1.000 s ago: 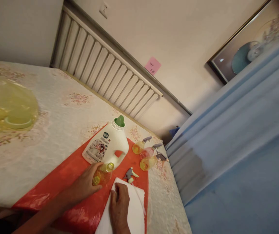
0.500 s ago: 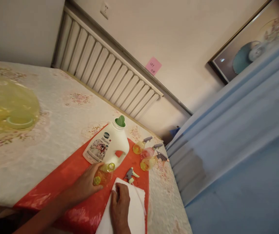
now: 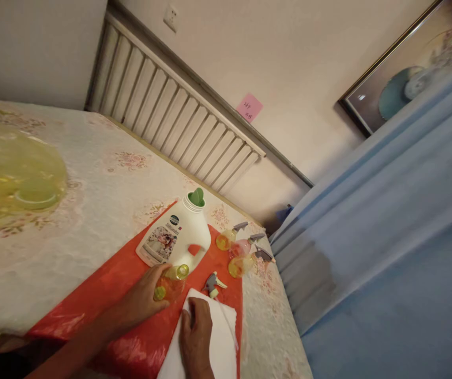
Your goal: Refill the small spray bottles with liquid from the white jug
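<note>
My left hand (image 3: 141,299) grips a small yellow bottle (image 3: 172,281) with an open neck, standing on a red plastic sheet (image 3: 103,295). My right hand (image 3: 195,337) lies flat on a folded white cloth (image 3: 224,342) just to the right of that bottle. A grey spray trigger head (image 3: 213,284) lies loose on the sheet beside the cloth. Behind the small bottle stands a big white detergent jug (image 3: 178,237) with a green spout and a handle.
Three small spray bottles (image 3: 238,252), yellow and pink with grey triggers, stand at the sheet's far right near the table edge. A yellow translucent lid-like object (image 3: 12,179) sits at far left on the floral tablecloth. A radiator and blue curtain lie behind.
The view has shifted slightly; both hands and the bottle stay where they were.
</note>
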`<state>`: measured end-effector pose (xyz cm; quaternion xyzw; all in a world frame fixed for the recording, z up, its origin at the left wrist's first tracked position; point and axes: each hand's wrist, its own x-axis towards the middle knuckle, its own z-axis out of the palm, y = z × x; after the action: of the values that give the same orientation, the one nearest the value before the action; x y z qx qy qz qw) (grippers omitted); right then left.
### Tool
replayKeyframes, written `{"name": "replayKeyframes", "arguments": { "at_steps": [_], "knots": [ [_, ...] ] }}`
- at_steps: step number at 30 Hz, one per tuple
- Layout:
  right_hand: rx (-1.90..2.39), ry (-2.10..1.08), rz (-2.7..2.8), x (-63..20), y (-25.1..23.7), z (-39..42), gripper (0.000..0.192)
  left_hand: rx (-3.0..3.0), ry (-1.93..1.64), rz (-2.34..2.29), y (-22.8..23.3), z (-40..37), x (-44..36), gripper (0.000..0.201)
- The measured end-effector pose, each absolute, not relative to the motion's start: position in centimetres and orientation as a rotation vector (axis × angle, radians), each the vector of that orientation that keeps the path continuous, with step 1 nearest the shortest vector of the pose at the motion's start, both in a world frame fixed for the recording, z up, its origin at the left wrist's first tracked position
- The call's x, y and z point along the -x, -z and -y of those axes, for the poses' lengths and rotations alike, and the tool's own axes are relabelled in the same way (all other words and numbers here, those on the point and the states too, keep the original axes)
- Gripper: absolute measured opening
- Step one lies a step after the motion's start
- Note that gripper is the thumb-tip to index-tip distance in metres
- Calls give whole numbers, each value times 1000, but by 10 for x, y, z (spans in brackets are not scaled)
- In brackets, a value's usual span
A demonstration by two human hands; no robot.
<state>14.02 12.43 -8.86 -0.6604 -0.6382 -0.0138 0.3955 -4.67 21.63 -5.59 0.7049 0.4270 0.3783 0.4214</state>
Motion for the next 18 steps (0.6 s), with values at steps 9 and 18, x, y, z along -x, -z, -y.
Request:
{"name": "replayKeyframes", "arguments": {
  "at_steps": [9, 18],
  "knots": [
    [1777, -408, 1474, -145, 52, -130, 18, -1776, -910, -1038, 53, -215, 49, 70],
    [1382, -701, 1252, -155, -12, -213, 46, -1722, -859, -991, 42, -210, 54, 68]
  ]
}}
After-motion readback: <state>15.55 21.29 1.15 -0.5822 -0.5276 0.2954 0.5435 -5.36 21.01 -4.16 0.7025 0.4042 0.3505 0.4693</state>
